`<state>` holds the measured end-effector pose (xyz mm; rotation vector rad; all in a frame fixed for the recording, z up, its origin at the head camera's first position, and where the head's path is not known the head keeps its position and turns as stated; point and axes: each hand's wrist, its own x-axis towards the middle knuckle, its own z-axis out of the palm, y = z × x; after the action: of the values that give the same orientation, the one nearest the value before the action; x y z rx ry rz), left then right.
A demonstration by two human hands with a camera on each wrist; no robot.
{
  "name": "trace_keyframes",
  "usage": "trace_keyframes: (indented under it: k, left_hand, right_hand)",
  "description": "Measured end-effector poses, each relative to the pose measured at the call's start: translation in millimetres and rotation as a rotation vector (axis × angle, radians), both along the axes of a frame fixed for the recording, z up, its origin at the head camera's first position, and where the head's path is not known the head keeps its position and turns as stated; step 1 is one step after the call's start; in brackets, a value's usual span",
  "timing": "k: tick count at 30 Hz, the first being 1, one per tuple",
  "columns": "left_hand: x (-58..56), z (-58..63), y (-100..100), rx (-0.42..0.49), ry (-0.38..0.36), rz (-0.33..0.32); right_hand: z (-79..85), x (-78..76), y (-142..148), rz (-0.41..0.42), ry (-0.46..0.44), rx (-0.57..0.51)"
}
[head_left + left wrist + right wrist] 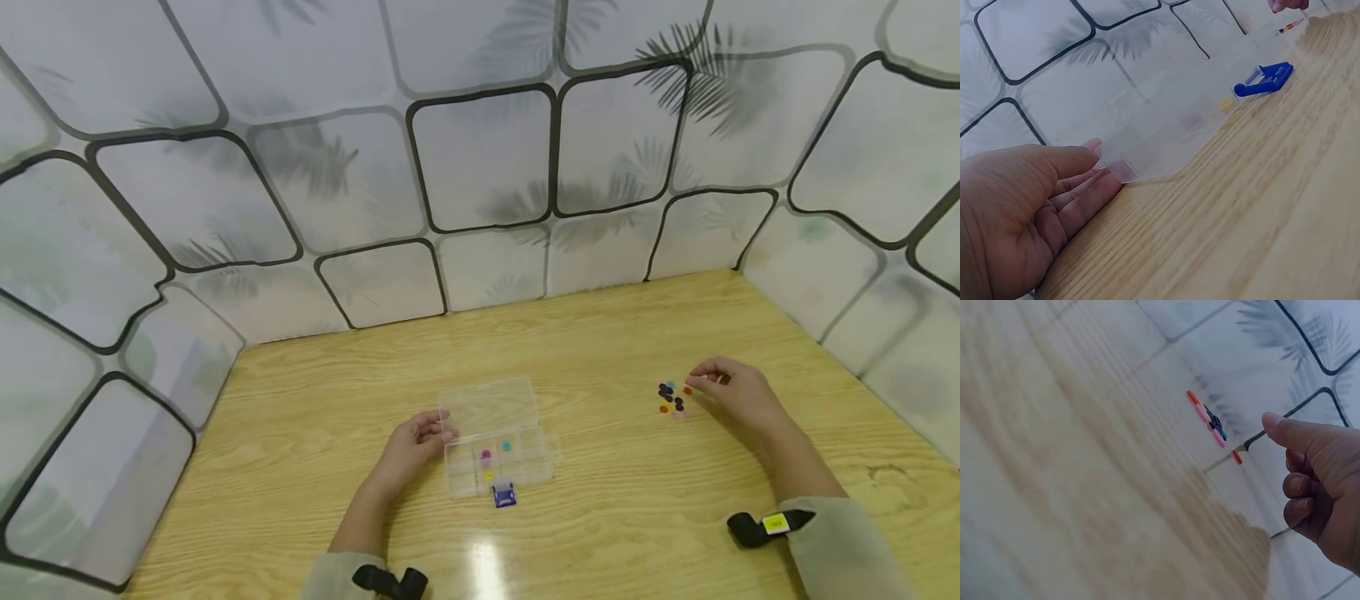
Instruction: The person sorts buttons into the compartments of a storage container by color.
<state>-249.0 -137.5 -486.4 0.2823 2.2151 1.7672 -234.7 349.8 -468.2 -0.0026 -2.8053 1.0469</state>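
Beside the lidded clear plastic compartment box, my left hand grips its left side; the left wrist view shows the thumb on the near edge and fingers below. The lid lies folded back. Pink, teal and yellow small pieces sit in separate spots inside. A blue plastic frame-like piece stands at the front edge. My right hand hovers at a cluster of small flat discs, fingertips close over a red disc; nothing shows between them.
The discs are dark purple, red, teal, yellow and pink, spread loosely on the wood-grain table. A patterned curtain closes off the back and both sides. Cameras on black straps are worn at both wrists.
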Motion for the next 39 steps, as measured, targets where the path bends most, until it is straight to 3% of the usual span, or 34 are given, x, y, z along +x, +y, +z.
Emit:
trace_keyframes:
  k: [9, 13, 24, 32, 39]
  left_hand:
    - [-1.0, -2.2, 0, 0.004, 0.007, -0.007]
    - [-1.2, -3.2, 0, 0.002, 0.013, -0.011]
    - [-0.2, -1.8, -1, -0.014, 0.014, -0.002]
    - [-0.6, -0.3, 0, -0.017, 0.015, -0.008]
    - [-0.7, -1.5, -1, -0.013, 0.014, -0.001]
  right_hand:
    - [-9.6, -2.2, 8, 0.033, -0.086, -0.090]
    - [-10.1, -2.3, 9, 0.040, -0.131, -0.082]
    - [-12.1, -7.9, 6, 0.058, -0.076, 0.090]
    - [-16.9, -4.6, 1, 0.083, 0.027, 0.286]
    - [-18.5, -4.2, 0, 0.083, 0.032, 0.291]
